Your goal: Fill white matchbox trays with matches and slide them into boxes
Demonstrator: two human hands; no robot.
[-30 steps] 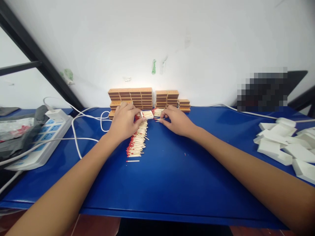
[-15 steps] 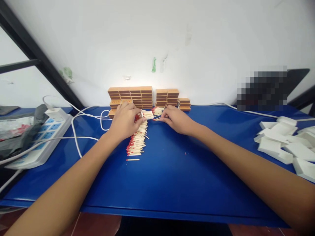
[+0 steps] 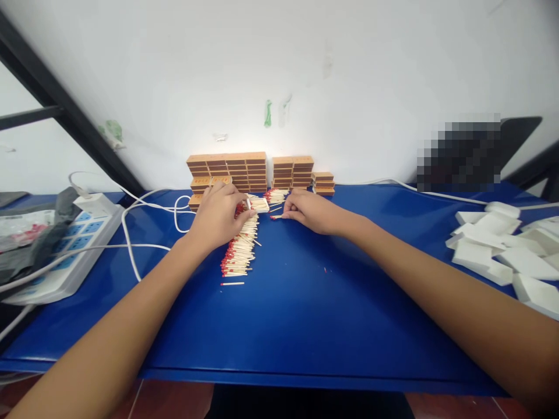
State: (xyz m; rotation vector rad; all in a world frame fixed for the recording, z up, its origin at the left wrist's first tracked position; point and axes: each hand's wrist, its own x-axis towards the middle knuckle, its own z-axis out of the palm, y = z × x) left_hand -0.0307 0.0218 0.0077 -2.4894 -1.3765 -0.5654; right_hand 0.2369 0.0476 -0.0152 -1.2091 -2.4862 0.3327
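Note:
My left hand (image 3: pixel 218 216) is closed round a small white matchbox tray (image 3: pixel 258 203) half filled with matches, held just above the blue table (image 3: pixel 305 302). My right hand (image 3: pixel 311 210) lies a little to the right of it and pinches a few red-tipped matches (image 3: pixel 276 216) against the table. A long heap of loose matches (image 3: pixel 239 251) runs from under my left hand toward me. A smaller bunch of matches (image 3: pixel 276 195) lies behind the tray.
Stacks of orange matchboxes (image 3: pixel 250 170) stand against the white wall. A white power strip (image 3: pixel 65 244) with white cables (image 3: pixel 144 216) lies at the left, beside a grey bag. Several empty white trays (image 3: pixel 502 250) are piled at the right edge.
My right hand has shifted slightly left and toward me, dragging a few matches on the table. My left hand keeps its hold on the tray.

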